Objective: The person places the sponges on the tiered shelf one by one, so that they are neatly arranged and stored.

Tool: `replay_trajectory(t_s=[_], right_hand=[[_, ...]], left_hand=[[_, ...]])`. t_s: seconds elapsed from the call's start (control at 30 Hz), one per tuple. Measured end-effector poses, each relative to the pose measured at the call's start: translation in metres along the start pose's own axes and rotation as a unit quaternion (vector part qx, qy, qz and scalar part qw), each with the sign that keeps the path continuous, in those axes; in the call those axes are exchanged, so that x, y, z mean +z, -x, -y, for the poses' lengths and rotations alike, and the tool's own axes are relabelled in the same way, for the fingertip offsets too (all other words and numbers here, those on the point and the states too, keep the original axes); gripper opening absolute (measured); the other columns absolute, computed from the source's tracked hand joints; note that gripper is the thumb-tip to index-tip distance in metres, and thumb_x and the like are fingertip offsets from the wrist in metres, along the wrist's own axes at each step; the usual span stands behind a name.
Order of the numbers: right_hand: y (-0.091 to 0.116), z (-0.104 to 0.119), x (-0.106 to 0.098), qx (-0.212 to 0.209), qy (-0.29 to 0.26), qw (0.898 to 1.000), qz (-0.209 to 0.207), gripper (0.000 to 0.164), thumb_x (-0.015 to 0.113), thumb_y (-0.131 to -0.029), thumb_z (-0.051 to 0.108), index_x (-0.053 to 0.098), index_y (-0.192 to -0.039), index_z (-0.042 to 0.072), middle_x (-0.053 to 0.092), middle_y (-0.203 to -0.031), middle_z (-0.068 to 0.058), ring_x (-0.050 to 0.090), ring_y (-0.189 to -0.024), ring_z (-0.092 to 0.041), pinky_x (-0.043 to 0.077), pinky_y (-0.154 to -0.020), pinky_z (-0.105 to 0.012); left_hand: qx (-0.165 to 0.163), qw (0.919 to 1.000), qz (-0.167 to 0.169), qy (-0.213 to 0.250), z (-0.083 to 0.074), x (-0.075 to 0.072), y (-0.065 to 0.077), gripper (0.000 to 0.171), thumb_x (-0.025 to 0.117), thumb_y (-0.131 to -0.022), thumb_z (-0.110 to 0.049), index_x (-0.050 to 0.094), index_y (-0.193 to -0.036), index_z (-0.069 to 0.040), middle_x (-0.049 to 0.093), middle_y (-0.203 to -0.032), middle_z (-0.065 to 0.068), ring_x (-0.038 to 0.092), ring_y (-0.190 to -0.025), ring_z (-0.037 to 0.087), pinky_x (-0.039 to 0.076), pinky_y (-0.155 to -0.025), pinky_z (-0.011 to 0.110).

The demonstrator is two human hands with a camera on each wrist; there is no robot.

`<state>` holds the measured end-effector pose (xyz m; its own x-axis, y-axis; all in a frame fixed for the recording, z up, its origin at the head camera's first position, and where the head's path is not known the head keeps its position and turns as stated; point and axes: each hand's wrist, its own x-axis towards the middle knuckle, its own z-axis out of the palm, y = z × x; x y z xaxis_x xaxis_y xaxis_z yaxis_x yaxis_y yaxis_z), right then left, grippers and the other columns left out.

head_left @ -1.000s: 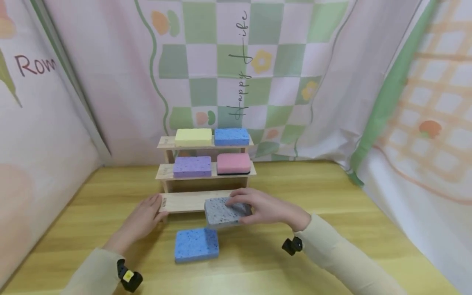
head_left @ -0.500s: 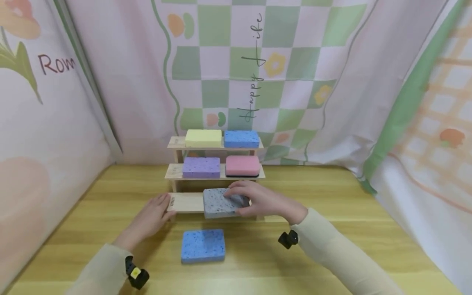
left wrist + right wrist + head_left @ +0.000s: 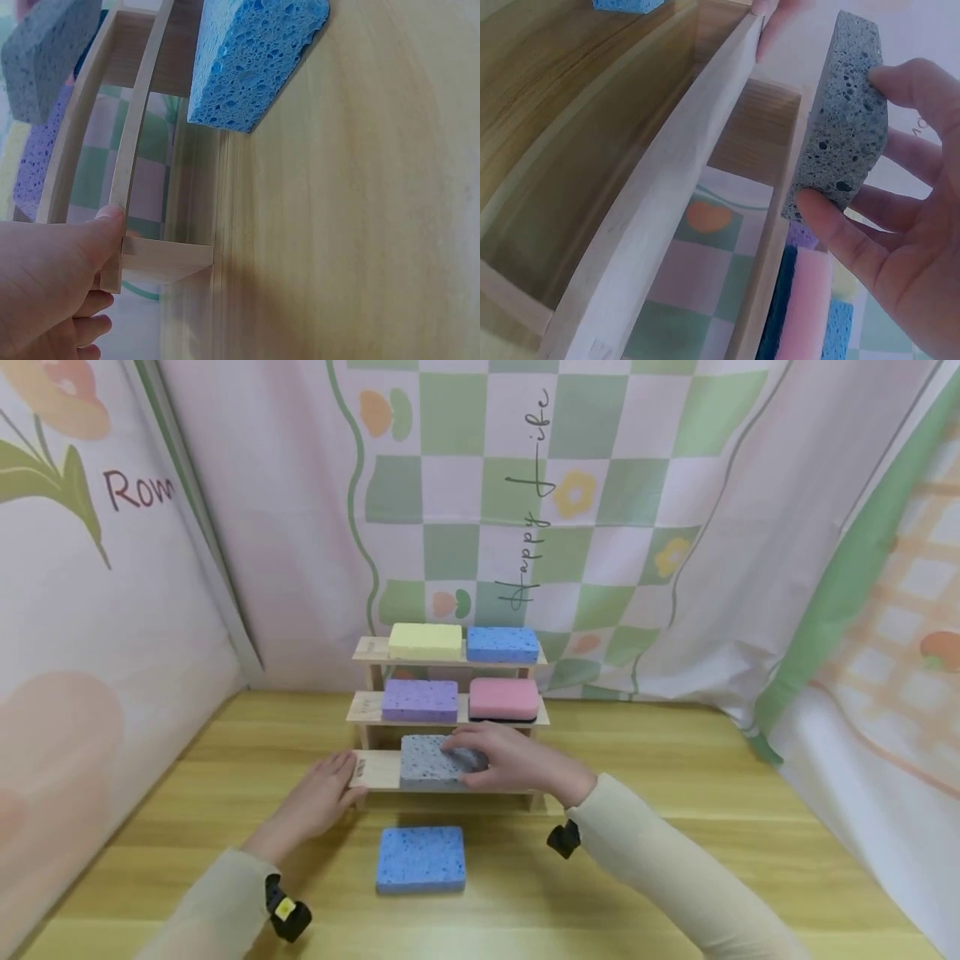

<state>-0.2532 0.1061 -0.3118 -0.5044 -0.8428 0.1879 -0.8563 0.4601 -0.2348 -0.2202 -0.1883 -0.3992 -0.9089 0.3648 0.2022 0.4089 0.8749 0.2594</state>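
Note:
My right hand grips a grey speckled sponge, with thumb and fingertips along its edges. In the head view the sponge overlaps the lowest step of a three-step wooden rack; the right wrist view has it held above that board, with a gap between. My left hand holds the left end of the same step, its thumb on the front edge and the other fingers curled behind the board. On the table in front of the rack lies a blue sponge.
A yellow sponge and another blue sponge sit on the top step. On the middle step are a purple sponge and a pink sponge with a dark base. Printed curtains enclose the wooden table.
My right hand has carried the grey sponge back and leftward, from in front of the lowest step to over it. The left hand stays on the rack's end. The head view has shifted slightly.

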Motion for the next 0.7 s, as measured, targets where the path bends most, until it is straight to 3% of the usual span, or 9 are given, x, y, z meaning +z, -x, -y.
replay_trajectory(t_s=[0.33, 0.53, 0.7], right_hand=[[-0.020, -0.002, 0.011, -0.005, 0.011, 1.000, 0.000, 0.037, 0.064, -0.085, 0.021, 0.060, -0.119, 0.008, 0.058, -0.117, -0.004, 0.053, -0.107, -0.016, 0.045, -0.089, -0.029], [-0.029, -0.004, 0.017, 0.016, 0.013, 1.000, 0.014, 0.037, 0.065, -0.085, 0.020, 0.059, -0.119, 0.006, 0.059, -0.117, -0.006, 0.054, -0.106, -0.018, 0.046, -0.088, -0.031], [-0.032, -0.003, 0.034, 0.029, -0.009, 0.999, 0.029, 0.037, 0.064, -0.085, 0.019, 0.059, -0.120, 0.005, 0.059, -0.116, -0.007, 0.055, -0.101, -0.016, 0.048, -0.084, -0.028]], left_hand=[[-0.001, 1.0000, 0.000, -0.001, -0.001, -0.005, -0.003, 0.057, 0.051, -0.096, -0.024, 0.033, -0.133, 0.016, 0.030, -0.138, 0.032, 0.029, -0.126, 0.046, 0.021, -0.105, 0.054], [0.005, 0.9999, -0.011, -0.006, -0.001, -0.007, -0.008, 0.057, 0.052, -0.095, -0.023, 0.035, -0.132, 0.016, 0.032, -0.137, 0.032, 0.030, -0.126, 0.045, 0.020, -0.105, 0.054], [0.007, 0.9999, -0.002, -0.015, 0.001, -0.003, -0.002, 0.057, 0.054, -0.094, -0.024, 0.036, -0.131, 0.017, 0.033, -0.136, 0.033, 0.031, -0.125, 0.046, 0.021, -0.105, 0.054]])
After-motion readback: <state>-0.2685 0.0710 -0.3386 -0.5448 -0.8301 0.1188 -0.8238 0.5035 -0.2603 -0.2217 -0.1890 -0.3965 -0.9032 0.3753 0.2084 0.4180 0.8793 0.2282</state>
